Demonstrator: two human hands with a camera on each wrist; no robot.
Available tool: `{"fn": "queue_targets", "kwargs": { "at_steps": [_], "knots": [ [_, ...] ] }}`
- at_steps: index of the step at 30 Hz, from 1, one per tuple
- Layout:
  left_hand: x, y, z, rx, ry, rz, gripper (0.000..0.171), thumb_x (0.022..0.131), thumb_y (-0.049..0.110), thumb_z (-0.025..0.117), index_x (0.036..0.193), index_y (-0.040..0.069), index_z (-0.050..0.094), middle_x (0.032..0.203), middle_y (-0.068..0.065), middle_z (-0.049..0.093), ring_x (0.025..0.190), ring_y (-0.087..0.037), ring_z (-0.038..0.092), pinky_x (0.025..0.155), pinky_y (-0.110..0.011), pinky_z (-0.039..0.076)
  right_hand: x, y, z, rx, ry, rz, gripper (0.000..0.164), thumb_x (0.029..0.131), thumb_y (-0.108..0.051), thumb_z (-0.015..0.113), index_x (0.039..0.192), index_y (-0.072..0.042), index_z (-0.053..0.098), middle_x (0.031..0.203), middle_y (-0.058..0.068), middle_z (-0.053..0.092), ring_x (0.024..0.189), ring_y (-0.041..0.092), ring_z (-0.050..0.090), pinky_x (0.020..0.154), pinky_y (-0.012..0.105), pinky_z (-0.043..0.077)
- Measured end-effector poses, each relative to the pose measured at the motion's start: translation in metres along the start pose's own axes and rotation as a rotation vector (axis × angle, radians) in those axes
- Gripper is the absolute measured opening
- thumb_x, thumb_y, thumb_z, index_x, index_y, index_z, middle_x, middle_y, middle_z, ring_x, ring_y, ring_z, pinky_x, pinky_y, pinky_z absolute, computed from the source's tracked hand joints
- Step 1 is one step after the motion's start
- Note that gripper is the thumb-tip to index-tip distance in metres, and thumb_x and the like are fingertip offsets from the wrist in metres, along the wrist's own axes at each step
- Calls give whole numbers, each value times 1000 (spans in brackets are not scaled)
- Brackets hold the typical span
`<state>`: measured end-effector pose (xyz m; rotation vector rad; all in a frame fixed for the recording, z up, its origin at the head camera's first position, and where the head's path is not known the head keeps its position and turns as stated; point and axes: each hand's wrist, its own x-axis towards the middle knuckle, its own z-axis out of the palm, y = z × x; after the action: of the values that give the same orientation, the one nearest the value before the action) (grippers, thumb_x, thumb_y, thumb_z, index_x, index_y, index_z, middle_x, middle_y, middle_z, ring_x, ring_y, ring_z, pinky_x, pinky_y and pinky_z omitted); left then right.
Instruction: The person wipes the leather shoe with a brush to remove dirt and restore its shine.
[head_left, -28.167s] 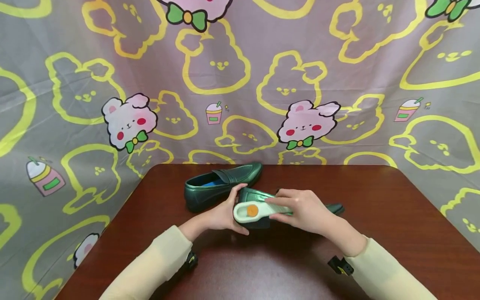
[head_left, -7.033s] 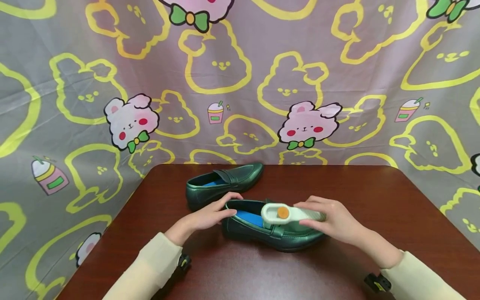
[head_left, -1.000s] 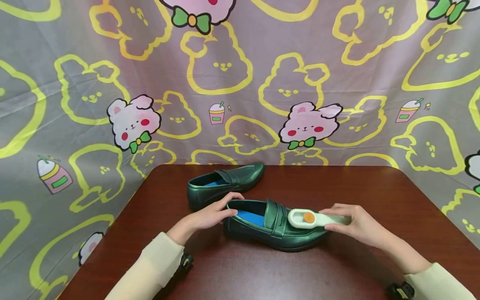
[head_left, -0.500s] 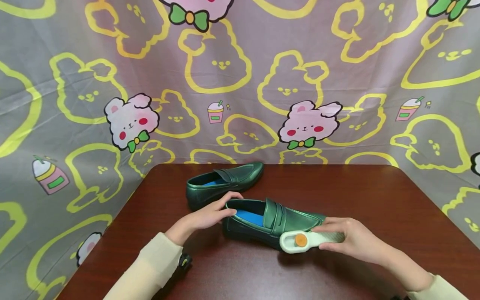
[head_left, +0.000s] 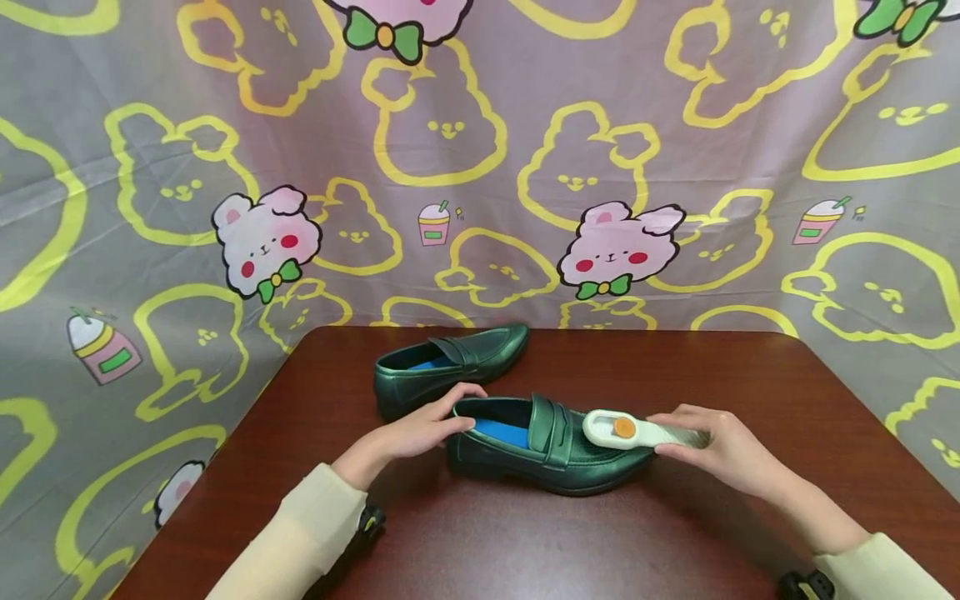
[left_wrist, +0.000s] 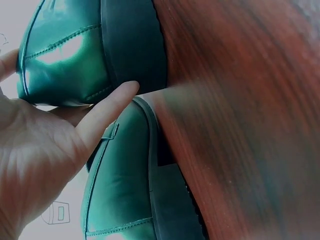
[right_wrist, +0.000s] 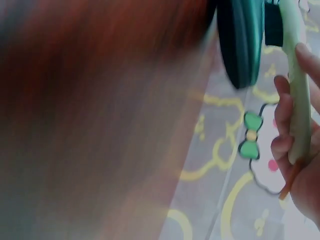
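Note:
A dark green loafer [head_left: 588, 479] with a blue insole stands upright, toe to the right. My left hand [head_left: 420, 427] holds its heel, thumb at one side and fingers over the rim; the left wrist view shows the hand against the heel [left_wrist: 65, 60]. In my right hand [head_left: 731, 450] is a pale green shoe brush [head_left: 648, 434] with an orange button, held by its handle. The brush head lies over the top of the toe. Dark bristles [right_wrist: 273, 27] show beside the loafer in the right wrist view. Whether they touch the leather is hard to tell.
A matching loafer [head_left: 416, 390] stands behind, close to the left hand, toe pointing back right. Both are on a brown wooden table [head_left: 510, 550]. A patterned cloth [head_left: 480, 150] hangs behind the table.
Within the last second the brush went down to the loafer's near side, then back over the toe. Much earlier, the loafer was turned, with the brush near its left-hand end.

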<state>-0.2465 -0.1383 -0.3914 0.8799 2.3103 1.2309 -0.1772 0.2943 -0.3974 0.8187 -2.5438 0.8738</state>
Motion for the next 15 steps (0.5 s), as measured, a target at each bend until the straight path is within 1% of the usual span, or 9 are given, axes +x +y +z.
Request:
{"fn": "queue_targets", "kwargs": {
  "at_steps": [2,3,5,8,11,13,15],
  "knots": [
    [-1,-1,1,11,1,-4,41,102,26,50,140,27,35,138,-10,42,113,-28,49,79,-43,51,-1,3,-2,-76,44,33,34,77,-18,83,110,-20,73,89,-16,61,72,3,49,58,19,37],
    [-1,-2,1,17,1,-8,41,102,26,50,140,27,35,138,-10,42,114,-27,49,79,-42,51,-2,2,-3,-88,63,42,34,76,-17,84,109,-20,73,89,-16,61,72,2,49,59,19,37],
    [-2,-2,2,18,-2,-13,41,102,25,50,140,28,35,138,-9,42,114,-27,50,79,-42,51,-5,-2,-2,-58,74,27,35,75,-15,84,109,-19,73,90,-15,62,73,3,49,59,19,37],
    [-2,-1,1,16,0,-22,41,102,24,50,140,29,34,137,-8,42,114,-27,50,79,-42,51,-7,-14,4,41,30,-56,38,76,-12,83,112,-18,73,92,-13,63,74,3,53,59,18,39],
    [-1,0,0,15,8,-23,41,102,24,50,140,30,34,136,-8,43,114,-28,50,81,-44,51,-8,-24,9,64,-10,-125,39,76,-14,83,113,-19,72,95,-13,63,70,1,52,57,15,38],
    [-1,1,0,14,5,-24,41,102,25,49,140,30,33,136,-8,43,115,-28,49,82,-45,51,-8,-26,9,50,-9,-123,39,75,-14,84,112,-19,73,94,-15,62,67,0,51,56,14,37],
    [0,2,0,15,0,-26,41,103,25,49,141,30,33,137,-9,42,116,-28,49,83,-45,50,-9,-24,7,30,-6,-79,38,75,-14,84,111,-19,73,92,-16,61,66,-1,49,55,14,36]
  ]
}}
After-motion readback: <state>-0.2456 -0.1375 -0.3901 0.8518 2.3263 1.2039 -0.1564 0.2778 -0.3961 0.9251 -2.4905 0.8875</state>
